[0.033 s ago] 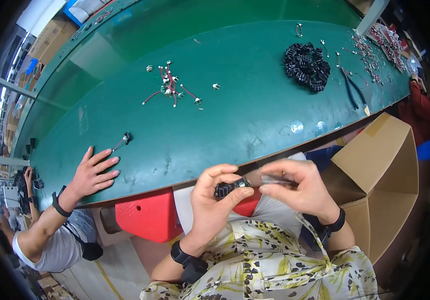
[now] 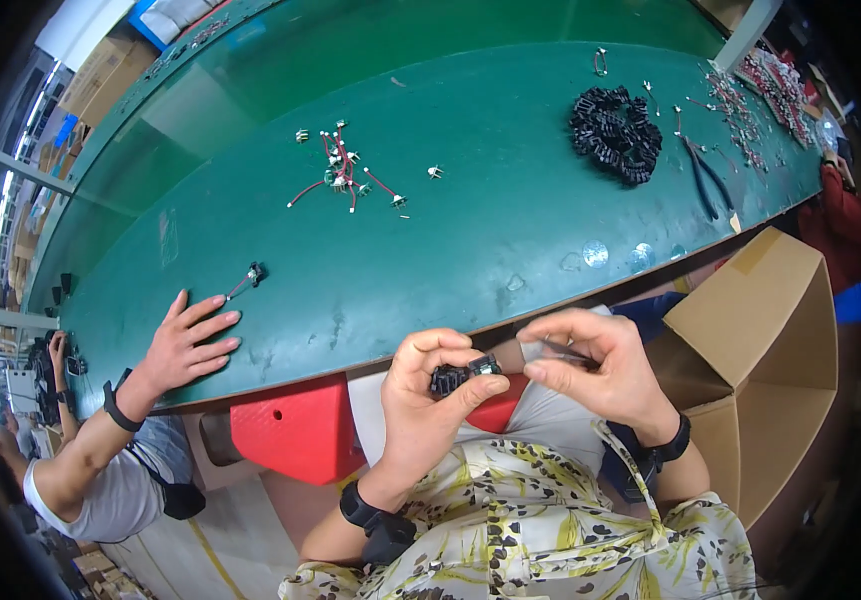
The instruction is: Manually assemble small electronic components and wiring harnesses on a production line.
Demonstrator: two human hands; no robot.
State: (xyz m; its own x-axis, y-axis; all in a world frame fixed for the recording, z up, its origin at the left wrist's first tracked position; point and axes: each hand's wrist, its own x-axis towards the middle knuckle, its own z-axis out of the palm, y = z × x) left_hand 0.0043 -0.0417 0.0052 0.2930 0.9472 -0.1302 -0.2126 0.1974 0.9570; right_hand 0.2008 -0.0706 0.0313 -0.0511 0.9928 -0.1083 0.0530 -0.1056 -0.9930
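Observation:
My left hand point(image 2: 430, 385) is closed around a small black ribbed plastic part point(image 2: 455, 377), above my lap by the table's front edge. At that part's right end shows a small white-and-green piece. To the right, my right hand point(image 2: 600, 365) pinches a thin, flat, greyish piece point(image 2: 562, 352), partly blurred; its kind is unclear. A gap separates the piece from the black part.
On the green table point(image 2: 430, 260) lie wired connectors point(image 2: 340, 175), a heap of black parts point(image 2: 615, 135) and pliers point(image 2: 705, 180). A co-worker's hand point(image 2: 190, 345) rests at left near a wired piece point(image 2: 253, 275). An open cardboard box point(image 2: 750, 340) stands at right.
My right hand has shifted a little, and the thin piece in it now tilts down toward the right. My left hand stays in place with the black part.

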